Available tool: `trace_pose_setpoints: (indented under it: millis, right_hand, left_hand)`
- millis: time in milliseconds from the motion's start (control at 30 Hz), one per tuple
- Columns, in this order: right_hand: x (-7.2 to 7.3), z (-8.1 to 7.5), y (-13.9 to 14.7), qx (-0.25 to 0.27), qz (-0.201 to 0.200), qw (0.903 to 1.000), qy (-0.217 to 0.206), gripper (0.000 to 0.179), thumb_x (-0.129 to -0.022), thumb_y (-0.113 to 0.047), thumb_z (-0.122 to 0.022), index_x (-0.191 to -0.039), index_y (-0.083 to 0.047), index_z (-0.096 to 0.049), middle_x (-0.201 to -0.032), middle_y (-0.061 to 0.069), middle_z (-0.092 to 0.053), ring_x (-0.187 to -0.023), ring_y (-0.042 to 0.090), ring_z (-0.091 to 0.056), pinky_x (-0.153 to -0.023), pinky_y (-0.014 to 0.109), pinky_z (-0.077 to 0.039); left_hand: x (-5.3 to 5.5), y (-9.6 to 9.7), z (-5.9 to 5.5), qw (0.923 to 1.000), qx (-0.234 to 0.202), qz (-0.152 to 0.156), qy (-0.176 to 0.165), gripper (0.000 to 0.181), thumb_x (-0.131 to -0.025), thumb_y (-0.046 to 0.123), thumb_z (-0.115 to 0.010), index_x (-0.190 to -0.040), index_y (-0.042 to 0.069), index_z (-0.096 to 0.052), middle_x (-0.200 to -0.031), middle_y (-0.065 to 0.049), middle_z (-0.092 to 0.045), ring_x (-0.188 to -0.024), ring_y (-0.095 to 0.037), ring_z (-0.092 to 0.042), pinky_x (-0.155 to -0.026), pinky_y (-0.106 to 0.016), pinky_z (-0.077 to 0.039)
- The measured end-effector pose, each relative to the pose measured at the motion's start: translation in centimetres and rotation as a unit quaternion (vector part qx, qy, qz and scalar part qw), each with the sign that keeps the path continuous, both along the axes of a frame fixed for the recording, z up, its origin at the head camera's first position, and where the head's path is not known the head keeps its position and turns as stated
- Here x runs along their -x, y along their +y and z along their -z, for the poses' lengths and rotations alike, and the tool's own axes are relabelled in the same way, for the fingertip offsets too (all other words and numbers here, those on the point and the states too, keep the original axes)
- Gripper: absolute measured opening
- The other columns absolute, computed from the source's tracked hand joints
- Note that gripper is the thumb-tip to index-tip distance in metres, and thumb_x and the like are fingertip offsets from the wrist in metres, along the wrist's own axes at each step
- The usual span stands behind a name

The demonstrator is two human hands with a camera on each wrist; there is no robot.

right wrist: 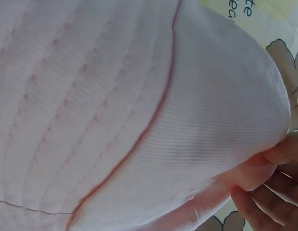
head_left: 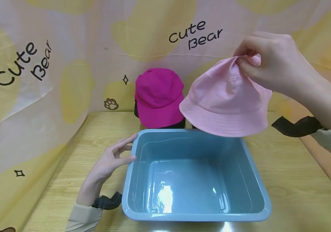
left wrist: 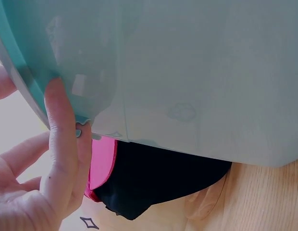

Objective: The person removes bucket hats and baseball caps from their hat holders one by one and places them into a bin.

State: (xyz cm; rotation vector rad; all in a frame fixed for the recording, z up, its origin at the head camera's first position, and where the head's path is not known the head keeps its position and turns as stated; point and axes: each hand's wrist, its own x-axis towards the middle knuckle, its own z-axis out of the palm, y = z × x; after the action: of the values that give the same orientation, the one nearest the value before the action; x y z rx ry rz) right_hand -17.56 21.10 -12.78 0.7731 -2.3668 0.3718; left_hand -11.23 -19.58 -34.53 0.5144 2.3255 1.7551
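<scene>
My right hand (head_left: 272, 61) pinches the crown of a pale pink bucket hat (head_left: 226, 96), which hangs brim down over the back right rim of a blue plastic basin (head_left: 261, 183). In the right wrist view the hat's stitched brim (right wrist: 67, 106) spreads close to the camera, with fingers (right wrist: 283, 187) gathered at the crown. At the basin's left rim, my left hand (head_left: 113, 158) has its thumb on top and fingers tucked under the lip. Behind the basin sits a magenta cap (head_left: 159, 96), bill toward me, on something black (left wrist: 163, 178).
The basin stands on a light wood table (head_left: 49, 187), its inner floor showing bare and shiny. A pink and yellow cloth (head_left: 32, 106) printed with "Cute Bear" encloses the back and sides. Both wrists wear black bands (head_left: 108, 201).
</scene>
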Motion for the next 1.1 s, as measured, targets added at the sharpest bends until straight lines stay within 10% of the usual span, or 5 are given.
trace_pose_setpoints:
  millis: [233,467,567,900,1100]
  right_hand:
    - [-0.3,0.2,-0.4,0.000,-0.031,0.9993,0.022,0.011,-0.084,-0.004,-0.059,-0.089,-0.005,-0.068,-0.085,0.008,-0.066,-0.078,-0.008,-0.042,-0.072,0.012,-0.032]
    - [8.6,4.9,5.9,-0.067,-0.081,0.9933,0.049,0.029,-0.082,-0.034,-0.071,-0.109,-0.042,-0.067,-0.106,-0.021,-0.064,-0.091,0.002,-0.056,-0.076,0.021,-0.040]
    - [9.4,5.8,6.5,-0.082,-0.083,0.9922,0.043,0.033,-0.080,-0.037,-0.072,-0.111,-0.046,-0.065,-0.109,-0.025,-0.063,-0.092,0.000,-0.055,-0.075,0.020,-0.041]
    - [-1.3,1.7,-0.6,-0.068,-0.113,0.9912,0.015,0.023,-0.085,-0.017,-0.063,-0.099,-0.033,-0.068,-0.096,-0.022,-0.062,-0.079,-0.003,-0.052,-0.069,0.013,-0.039]
    - [-4.9,0.4,-3.0,-0.071,-0.102,0.9921,0.016,0.013,-0.080,-0.001,-0.066,-0.087,-0.012,-0.066,-0.083,-0.005,-0.062,-0.071,0.004,-0.047,-0.064,0.012,-0.036]
  left_hand:
    - [-0.1,-0.1,0.0,1.0000,-0.004,0.000,0.001,0.065,-0.088,0.007,-0.065,-0.147,0.013,-0.039,-0.141,-0.010,-0.045,-0.112,-0.012,-0.055,-0.086,-0.033,-0.053]
    - [-0.1,-0.1,0.0,1.0000,0.000,-0.004,-0.002,0.066,-0.088,0.008,-0.066,-0.147,0.014,-0.039,-0.139,-0.011,-0.045,-0.112,-0.011,-0.055,-0.087,-0.034,-0.053]
    - [-0.1,0.0,0.0,1.0000,0.001,-0.006,-0.002,0.065,-0.088,0.008,-0.066,-0.147,0.014,-0.040,-0.139,-0.011,-0.046,-0.112,-0.012,-0.055,-0.086,-0.035,-0.053]
    - [0.0,0.0,0.1,1.0000,-0.002,-0.008,-0.004,0.064,-0.088,0.008,-0.066,-0.147,0.015,-0.041,-0.139,-0.008,-0.046,-0.114,-0.015,-0.053,-0.089,-0.036,-0.051]
    - [0.1,0.1,0.2,1.0000,-0.001,-0.005,-0.002,0.064,-0.088,0.008,-0.066,-0.147,0.016,-0.040,-0.138,-0.008,-0.047,-0.115,-0.018,-0.053,-0.089,-0.038,-0.051]
